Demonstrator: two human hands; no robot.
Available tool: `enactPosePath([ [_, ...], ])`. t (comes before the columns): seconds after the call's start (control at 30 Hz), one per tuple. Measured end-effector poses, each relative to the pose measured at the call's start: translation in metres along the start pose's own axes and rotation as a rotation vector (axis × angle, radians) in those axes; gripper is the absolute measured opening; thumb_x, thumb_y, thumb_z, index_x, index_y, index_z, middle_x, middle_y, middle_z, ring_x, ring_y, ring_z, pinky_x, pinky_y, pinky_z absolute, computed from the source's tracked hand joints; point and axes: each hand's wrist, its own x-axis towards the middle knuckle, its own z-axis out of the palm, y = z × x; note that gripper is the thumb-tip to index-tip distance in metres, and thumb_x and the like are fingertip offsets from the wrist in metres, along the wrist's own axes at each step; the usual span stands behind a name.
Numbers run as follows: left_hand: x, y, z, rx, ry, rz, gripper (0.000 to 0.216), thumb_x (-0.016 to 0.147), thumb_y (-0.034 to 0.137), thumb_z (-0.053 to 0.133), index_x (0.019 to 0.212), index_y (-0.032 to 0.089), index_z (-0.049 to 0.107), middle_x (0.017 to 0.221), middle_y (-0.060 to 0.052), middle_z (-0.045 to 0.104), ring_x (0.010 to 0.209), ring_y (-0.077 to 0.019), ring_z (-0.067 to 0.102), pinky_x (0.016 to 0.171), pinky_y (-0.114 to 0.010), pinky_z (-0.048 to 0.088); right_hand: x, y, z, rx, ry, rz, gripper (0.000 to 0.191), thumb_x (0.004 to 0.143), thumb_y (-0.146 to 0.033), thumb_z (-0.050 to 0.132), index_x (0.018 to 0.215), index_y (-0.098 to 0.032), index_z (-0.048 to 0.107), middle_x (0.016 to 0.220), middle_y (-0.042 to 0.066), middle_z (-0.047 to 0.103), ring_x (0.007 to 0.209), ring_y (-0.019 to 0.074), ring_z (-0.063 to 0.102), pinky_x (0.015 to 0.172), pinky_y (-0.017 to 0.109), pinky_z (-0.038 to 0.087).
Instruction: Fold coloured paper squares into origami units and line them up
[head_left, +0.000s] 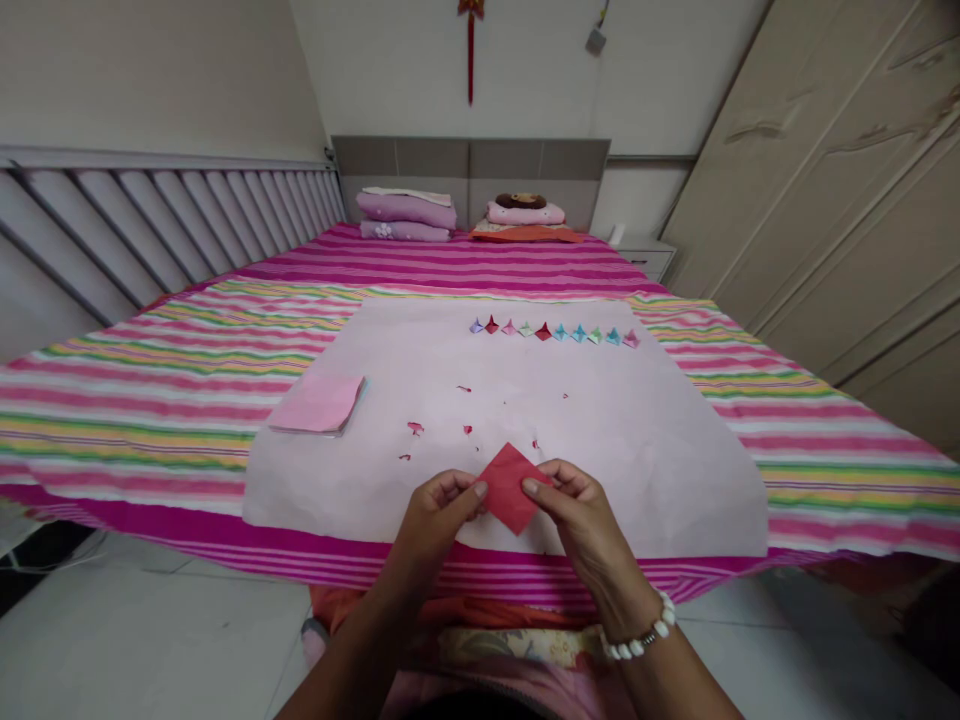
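A small red square of paper (509, 486) is held corner-up between both hands, just above the near edge of a large pale pink sheet (600, 450) spread on the bed. My left hand (439, 515) pinches its left corner with thumb and fingers closed. My right hand (577, 510), with a white bead bracelet on the wrist, pinches the right corner. A row of several small folded paper shapes (555, 332) in red, pink, blue and green lies at the far side of the sheet.
A stack of pink paper squares (319, 405) lies at the sheet's left edge. Tiny red paper scraps (415, 428) dot the sheet. The bed has a striped cover (150, 380), pillows (409, 212) at the headboard, and a wardrobe (840, 200) to the right.
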Motion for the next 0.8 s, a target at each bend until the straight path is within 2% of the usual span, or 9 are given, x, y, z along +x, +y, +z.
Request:
enactPosePath([
  [0.13, -0.005, 0.001, 0.001, 0.126, -0.216, -0.015, 0.02, 0.068, 0.031, 0.074, 0.066, 0.014, 0.064, 0.059, 0.002, 0.062, 0.058, -0.0091, 0.053, 0.059, -0.021, 0.04, 0.002, -0.01, 0.0, 0.058, 0.003, -0.035, 0.02, 0.058, -0.022, 0.084, 0.07, -0.018, 0.069, 0.062, -0.002, 0.069, 0.054, 0.0095, 0.058, 0.055, 0.019, 0.046],
  [0.2, -0.006, 0.001, 0.002, 0.145, -0.272, -0.001, 0.018, 0.07, 0.031, 0.072, 0.07, 0.014, 0.066, 0.061, 0.002, 0.062, 0.059, -0.0095, 0.053, 0.06, -0.021, 0.04, 0.001, -0.011, 0.002, 0.048, -0.039, -0.03, 0.02, 0.059, -0.022, 0.084, 0.073, -0.018, 0.069, 0.066, -0.002, 0.07, 0.055, 0.0102, 0.06, 0.055, 0.02, 0.047],
  [0.27, -0.006, -0.001, 0.005, 0.143, -0.253, 0.028, 0.019, 0.071, 0.032, 0.071, 0.073, 0.014, 0.068, 0.061, 0.002, 0.061, 0.059, -0.0098, 0.052, 0.059, -0.022, 0.04, -0.001, -0.01, 0.004, 0.034, -0.086, -0.03, 0.021, 0.06, -0.022, 0.083, 0.076, -0.018, 0.07, 0.068, -0.001, 0.072, 0.058, 0.0114, 0.061, 0.057, 0.021, 0.048],
  [0.4, -0.005, -0.005, 0.01, 0.131, -0.138, 0.095, 0.022, 0.069, 0.034, 0.072, 0.07, 0.014, 0.067, 0.058, 0.002, 0.06, 0.057, -0.0103, 0.051, 0.056, -0.022, 0.038, -0.006, -0.003, 0.006, 0.014, -0.183, -0.022, 0.019, 0.062, -0.022, 0.081, 0.078, -0.018, 0.071, 0.068, 0.001, 0.073, 0.06, 0.0141, 0.064, 0.064, 0.026, 0.05],
  [0.47, -0.005, -0.008, 0.013, 0.134, -0.12, 0.118, 0.023, 0.069, 0.036, 0.072, 0.066, 0.014, 0.065, 0.058, 0.002, 0.06, 0.058, -0.0112, 0.052, 0.057, -0.023, 0.039, -0.006, 0.0, 0.006, -0.003, -0.18, -0.027, 0.014, 0.065, -0.023, 0.08, 0.075, -0.017, 0.072, 0.066, 0.001, 0.073, 0.06, 0.0143, 0.063, 0.065, 0.026, 0.05],
  [0.53, -0.005, -0.011, 0.014, 0.137, -0.149, 0.133, 0.022, 0.071, 0.036, 0.071, 0.072, 0.014, 0.067, 0.063, 0.0, 0.063, 0.061, -0.0129, 0.055, 0.059, -0.025, 0.041, -0.006, 0.001, 0.004, -0.029, -0.14, -0.044, 0.012, 0.065, -0.023, 0.079, 0.073, -0.017, 0.072, 0.065, 0.001, 0.072, 0.06, 0.0139, 0.062, 0.064, 0.026, 0.049],
  [0.6, -0.005, -0.013, 0.014, 0.178, -0.17, 0.147, 0.024, 0.073, 0.034, 0.07, 0.087, 0.015, 0.068, 0.072, -0.002, 0.067, 0.066, -0.0153, 0.058, 0.063, -0.027, 0.043, -0.005, 0.001, 0.002, -0.064, -0.107, -0.063, 0.013, 0.064, -0.024, 0.08, 0.073, -0.017, 0.072, 0.066, 0.0, 0.072, 0.06, 0.0137, 0.061, 0.063, 0.025, 0.048],
  [0.7, -0.003, -0.012, 0.008, 0.282, -0.071, 0.238, 0.046, 0.067, 0.027, 0.075, 0.109, 0.018, 0.06, 0.095, -0.007, 0.068, 0.086, -0.0209, 0.062, 0.075, -0.032, 0.046, -0.004, -0.001, -0.003, -0.13, -0.089, -0.089, 0.015, 0.064, -0.026, 0.08, 0.072, -0.017, 0.072, 0.068, 0.0, 0.071, 0.061, 0.0146, 0.061, 0.062, 0.026, 0.048],
  [0.8, -0.002, -0.004, 0.001, 0.331, 0.011, 0.413, 0.056, 0.065, 0.024, 0.076, 0.116, 0.023, 0.053, 0.124, -0.011, 0.056, 0.112, -0.0259, 0.054, 0.087, -0.036, 0.044, -0.005, -0.003, -0.005, -0.201, -0.084, -0.104, 0.015, 0.065, -0.028, 0.08, 0.072, -0.017, 0.071, 0.067, 0.0, 0.07, 0.061, 0.0154, 0.06, 0.062, 0.027, 0.049],
])
